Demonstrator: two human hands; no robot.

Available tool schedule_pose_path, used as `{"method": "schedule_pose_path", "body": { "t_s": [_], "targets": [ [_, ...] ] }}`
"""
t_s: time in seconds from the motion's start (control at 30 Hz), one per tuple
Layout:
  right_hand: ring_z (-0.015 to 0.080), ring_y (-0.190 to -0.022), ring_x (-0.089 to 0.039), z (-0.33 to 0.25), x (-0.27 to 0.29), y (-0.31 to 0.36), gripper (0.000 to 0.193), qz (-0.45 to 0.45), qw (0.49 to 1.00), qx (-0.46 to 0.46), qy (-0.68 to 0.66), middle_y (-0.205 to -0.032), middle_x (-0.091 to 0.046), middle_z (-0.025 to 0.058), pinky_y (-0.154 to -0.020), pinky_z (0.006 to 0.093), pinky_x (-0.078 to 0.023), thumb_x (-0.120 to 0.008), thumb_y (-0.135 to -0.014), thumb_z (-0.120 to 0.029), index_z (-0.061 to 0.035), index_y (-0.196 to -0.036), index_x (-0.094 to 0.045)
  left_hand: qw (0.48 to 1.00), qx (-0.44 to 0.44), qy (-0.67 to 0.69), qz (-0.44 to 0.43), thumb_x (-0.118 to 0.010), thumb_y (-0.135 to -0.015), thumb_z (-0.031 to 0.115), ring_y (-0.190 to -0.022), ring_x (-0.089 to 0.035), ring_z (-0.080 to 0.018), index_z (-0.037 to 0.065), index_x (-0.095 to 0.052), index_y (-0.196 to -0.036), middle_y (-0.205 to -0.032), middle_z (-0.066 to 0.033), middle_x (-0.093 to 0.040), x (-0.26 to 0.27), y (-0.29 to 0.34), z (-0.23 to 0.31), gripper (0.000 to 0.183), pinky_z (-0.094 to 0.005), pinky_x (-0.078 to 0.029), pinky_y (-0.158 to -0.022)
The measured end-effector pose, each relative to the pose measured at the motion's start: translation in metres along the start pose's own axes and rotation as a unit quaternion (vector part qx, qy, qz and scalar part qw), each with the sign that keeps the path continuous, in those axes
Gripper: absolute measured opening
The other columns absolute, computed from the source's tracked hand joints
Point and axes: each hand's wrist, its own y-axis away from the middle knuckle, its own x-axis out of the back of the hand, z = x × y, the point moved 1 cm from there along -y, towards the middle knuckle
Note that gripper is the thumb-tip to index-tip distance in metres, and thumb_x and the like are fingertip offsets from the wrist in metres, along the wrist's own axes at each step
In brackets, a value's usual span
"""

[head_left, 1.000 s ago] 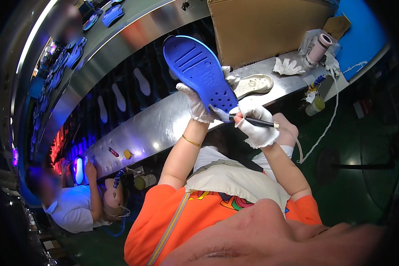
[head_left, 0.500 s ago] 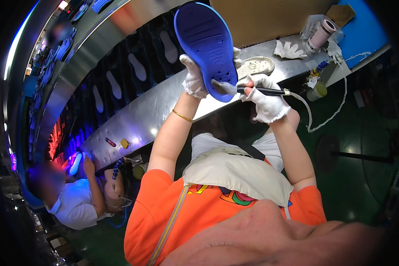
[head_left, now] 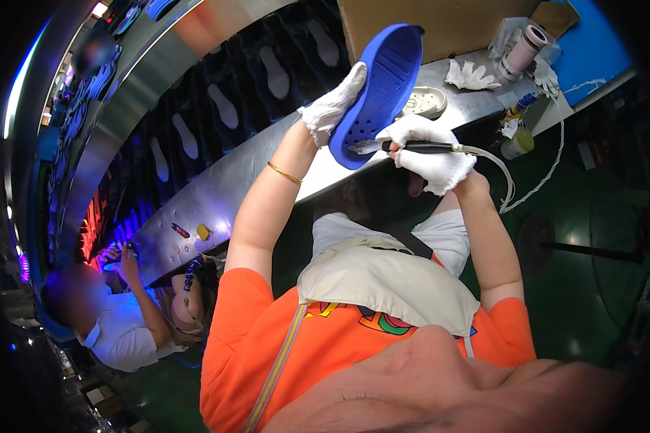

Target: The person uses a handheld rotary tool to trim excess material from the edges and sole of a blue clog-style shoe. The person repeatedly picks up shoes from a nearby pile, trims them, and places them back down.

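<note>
My gloved left hand grips a blue foam shoe sole by its left side, holding it tilted above the metal bench. The sole has a raised rim, a ridged far end and several small holes toward its near end. In my gloved right hand, whose fingertips are bare, is a black-handled brush with a pale tube running from its back end. Its bristles lie at the sole's near end; whether they press on it is hard to tell. Just behind the sole, a cream clog rests on the bench.
A metal bench edge curves along a dark conveyor bearing foot-shaped pale pieces. White gloves, a pink flask and a small jar sit at the right. At the lower left another person works. A cardboard box stands behind.
The sole has turned and tilted, its far end swinging right and its face now angled. My left hand has moved up along its side. The brush has shifted slightly left with its tip.
</note>
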Motion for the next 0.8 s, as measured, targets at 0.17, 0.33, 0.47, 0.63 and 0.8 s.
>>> {"method": "schedule_pose_path", "body": {
  "t_s": [0.17, 0.33, 0.47, 0.63, 0.8],
  "targets": [
    [0.0099, -0.077, -0.056, -0.002, 0.005, 0.000, 0.008, -0.059, 0.998, -0.037, 0.005, -0.081, -0.061, 0.0022, -0.073, 0.0250, -0.047, -0.061, -0.069, -0.002, -0.0057, -0.075, -0.058, 0.998, 0.049, -0.018, 0.031, -0.049, -0.081, 0.064, -0.082, -0.064, -0.0218, 0.008, -0.048, -0.128, -0.103, -0.0163, -0.063, -0.001, 0.000, 0.001, 0.073, -0.0338, -0.056, -0.069],
    [0.0111, -0.075, -0.057, 0.006, 0.013, -0.004, 0.005, 0.011, 0.996, -0.080, 0.023, -0.076, -0.061, 0.0002, -0.074, 0.0259, -0.047, -0.061, -0.073, -0.008, -0.0063, -0.078, -0.060, 0.997, 0.060, 0.003, 0.047, -0.052, -0.084, 0.057, -0.081, -0.062, -0.0182, 0.008, -0.051, -0.124, -0.100, -0.0118, -0.062, -0.010, 0.002, 0.008, 0.063, -0.0317, -0.055, -0.068],
    [0.0107, -0.074, -0.056, 0.009, 0.017, -0.007, 0.007, -0.065, 0.997, 0.016, 0.045, -0.080, -0.058, 0.0023, -0.070, 0.0251, -0.047, -0.060, -0.070, -0.001, -0.0055, -0.076, -0.058, 0.995, 0.086, -0.019, 0.040, -0.053, -0.084, 0.057, -0.081, -0.062, -0.0189, 0.006, -0.051, -0.123, -0.101, -0.0123, -0.062, 0.002, -0.002, 0.003, 0.064, -0.0322, -0.054, -0.068],
    [0.0119, -0.074, -0.057, 0.002, 0.025, -0.011, 0.006, -0.014, 1.000, 0.006, -0.015, -0.078, -0.059, 0.0029, -0.070, 0.0263, -0.047, -0.060, -0.071, -0.002, -0.0045, -0.076, -0.059, 0.995, 0.095, -0.010, 0.040, -0.053, -0.084, 0.056, -0.081, -0.063, -0.0187, 0.008, -0.047, -0.129, -0.105, -0.0151, -0.061, -0.013, 0.009, 0.013, 0.067, -0.0322, -0.056, -0.065],
    [0.0114, -0.074, -0.055, 0.004, 0.032, -0.009, 0.008, -0.074, 0.996, -0.043, 0.037, -0.076, -0.059, 0.0023, -0.070, 0.0267, -0.047, -0.060, -0.068, -0.001, -0.0047, -0.074, -0.057, 0.997, 0.033, -0.006, 0.069, -0.051, -0.083, 0.058, -0.078, -0.065, -0.0214, 0.004, -0.047, -0.127, -0.102, -0.0163, -0.062, -0.002, 0.010, 0.008, 0.070, -0.0351, -0.057, -0.066]
  ]
}}
